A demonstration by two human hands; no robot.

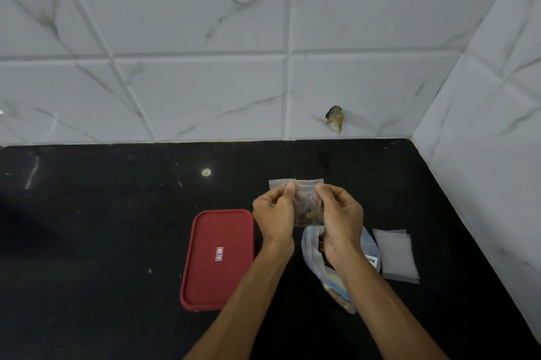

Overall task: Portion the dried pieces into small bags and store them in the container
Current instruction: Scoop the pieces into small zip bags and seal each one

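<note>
Both forearms rise from the bottom edge toward the middle of the frame, where the left hand (275, 213) and right hand (341, 217) pinch the top strip of a small clear bag (307, 207) between thumb and fingers, one at each upper corner. It hangs upright above the black counter (87, 242), dark dried pieces gathered in its lower half, its mouth running left to right between the two hands. I judge they are pressing the seal shut. Lower left of the hands, close to the left wrist, lies the red-lidded container (218, 260), lid on, its long axis running up the frame. So the left hand is much the nearer for lifting that lid. Beneath the right wrist sits the larger supply bag (314, 260), open; just right of it lies a stack of empty bags (395, 254).
</note>
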